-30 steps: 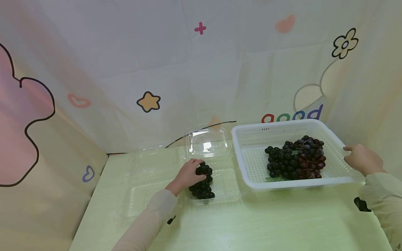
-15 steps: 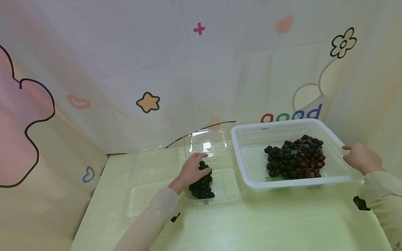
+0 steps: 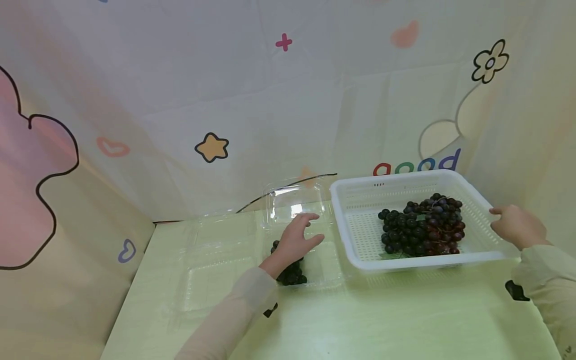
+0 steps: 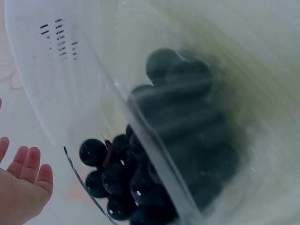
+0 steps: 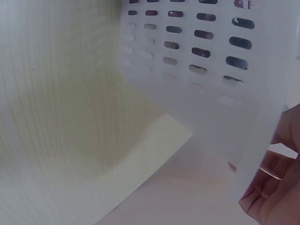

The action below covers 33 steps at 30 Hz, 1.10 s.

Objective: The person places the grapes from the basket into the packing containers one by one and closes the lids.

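In the head view, my left hand is above a clear plastic clamshell box, thumb and fingers spread and holding nothing. Under it, partly covered by hand and wrist, lies a bunch of black grapes. The left wrist view shows these grapes partly through the box's clear wall, with the hand at the left edge. My right hand grips the right rim of a white perforated plastic basket; fingers curl at the rim. Black grapes and reddish-purple grapes lie in the basket.
Another clear plastic container sits to the left on the pale green table. The clamshell's raised lid leans towards the patterned cloth behind the table.
My left hand has let go of the black grapes, spread its fingers and moved right and slightly up. The bunch stays in the clamshell box. My right hand keeps its place on the basket.
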Available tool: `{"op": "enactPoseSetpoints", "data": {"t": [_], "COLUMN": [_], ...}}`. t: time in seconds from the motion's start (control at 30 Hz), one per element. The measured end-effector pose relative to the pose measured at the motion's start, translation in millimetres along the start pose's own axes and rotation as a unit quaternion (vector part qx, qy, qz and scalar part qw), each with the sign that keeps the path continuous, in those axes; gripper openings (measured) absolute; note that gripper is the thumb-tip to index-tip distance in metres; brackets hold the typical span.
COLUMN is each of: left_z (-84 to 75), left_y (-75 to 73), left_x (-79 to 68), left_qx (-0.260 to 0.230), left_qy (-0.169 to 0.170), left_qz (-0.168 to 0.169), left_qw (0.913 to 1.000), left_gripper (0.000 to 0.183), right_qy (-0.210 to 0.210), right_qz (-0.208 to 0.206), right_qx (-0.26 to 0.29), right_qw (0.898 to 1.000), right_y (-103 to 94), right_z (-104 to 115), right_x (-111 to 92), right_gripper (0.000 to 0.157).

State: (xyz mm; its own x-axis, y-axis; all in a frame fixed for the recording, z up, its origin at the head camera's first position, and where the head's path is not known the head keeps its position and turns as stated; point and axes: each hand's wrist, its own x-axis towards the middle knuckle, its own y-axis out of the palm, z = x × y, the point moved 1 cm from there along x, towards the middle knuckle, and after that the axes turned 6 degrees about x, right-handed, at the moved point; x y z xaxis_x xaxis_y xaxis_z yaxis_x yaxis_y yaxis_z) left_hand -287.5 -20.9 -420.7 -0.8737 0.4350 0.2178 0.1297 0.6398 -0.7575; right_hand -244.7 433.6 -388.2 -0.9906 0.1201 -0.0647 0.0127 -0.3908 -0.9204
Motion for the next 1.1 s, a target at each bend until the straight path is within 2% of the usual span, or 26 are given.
{"op": "enactPoseSetpoints", "data": {"t": [0.23, 0.47, 0.8, 1.1], "left_z": [-17.1, -30.5, -46.5, -58.2], "left_y": [10.6, 21.3, 41.1, 52.9], "left_x": [7.4, 12.2, 20.2, 24.5], "left_qx": [-0.007, -0.024, -0.018, 0.003], "left_qy": [0.009, 0.000, 0.025, 0.030], "left_qz": [-0.006, 0.007, 0.008, 0.018], "left_qw": [0.9999, 0.9997, 0.9995, 0.9994], "left_gripper": [0.047, 0.047, 0.047, 0.047], "right_qy": [-0.008, -0.007, -0.006, -0.002], "right_qz": [0.000, -0.006, 0.002, 0.012], "right_qx": [0.008, 0.009, 0.013, 0.009], "right_qw": [1.000, 1.000, 1.000, 1.000], "right_y": [0.2, 0.6, 1.6, 1.2], "right_z": [-3.9, -4.8, -3.3, -4.4], "right_x": [1.9, 2.7, 0.8, 1.0], "right_gripper": [0.051, 0.051, 0.052, 0.052]}}
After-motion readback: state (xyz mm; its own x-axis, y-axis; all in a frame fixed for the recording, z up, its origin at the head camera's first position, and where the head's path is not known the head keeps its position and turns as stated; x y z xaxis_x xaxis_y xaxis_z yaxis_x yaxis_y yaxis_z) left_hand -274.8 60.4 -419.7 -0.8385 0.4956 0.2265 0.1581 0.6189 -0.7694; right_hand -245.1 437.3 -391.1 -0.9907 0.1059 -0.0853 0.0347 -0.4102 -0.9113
